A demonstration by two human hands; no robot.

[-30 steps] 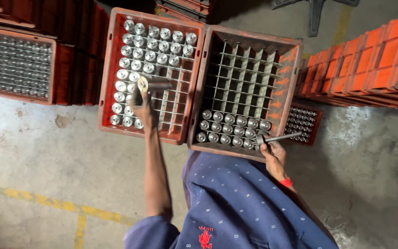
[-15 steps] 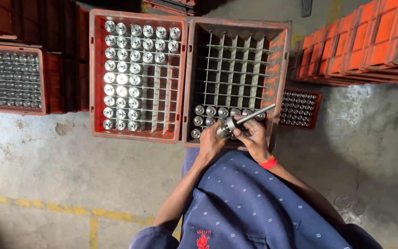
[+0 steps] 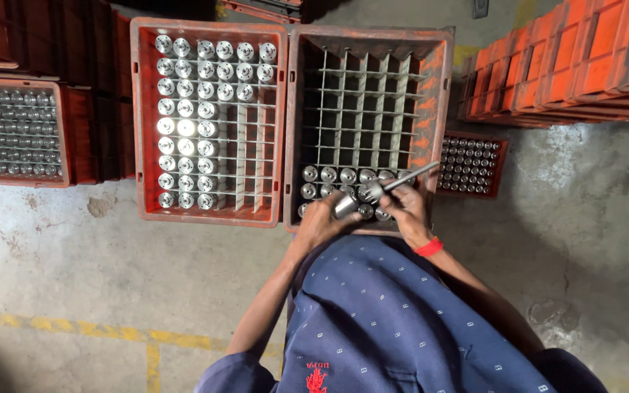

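Observation:
My left hand [image 3: 323,220] grips a shiny metal cylinder [image 3: 349,204] over the near edge of the right-hand red crate [image 3: 438,80]. My right hand [image 3: 404,209] holds a thin metal rod [image 3: 402,178] whose tip meets the end of the cylinder. That crate has a grid of dividers, mostly bare, with metal cylinders in its two nearest rows. The left-hand red crate [image 3: 138,124] holds several rows of the same metal cylinders [image 3: 187,109] standing on end.
A third crate of metal parts [image 3: 10,129] sits at the far left, a smaller one [image 3: 471,164] at the right. Stacked orange crates [image 3: 569,62] stand at the upper right. The floor is grey concrete with a yellow painted line [image 3: 111,331].
My left hand came from the left crate with a cylinder to the near edge of the right crate, where my right hand has brought the rod to it. The view has shifted.

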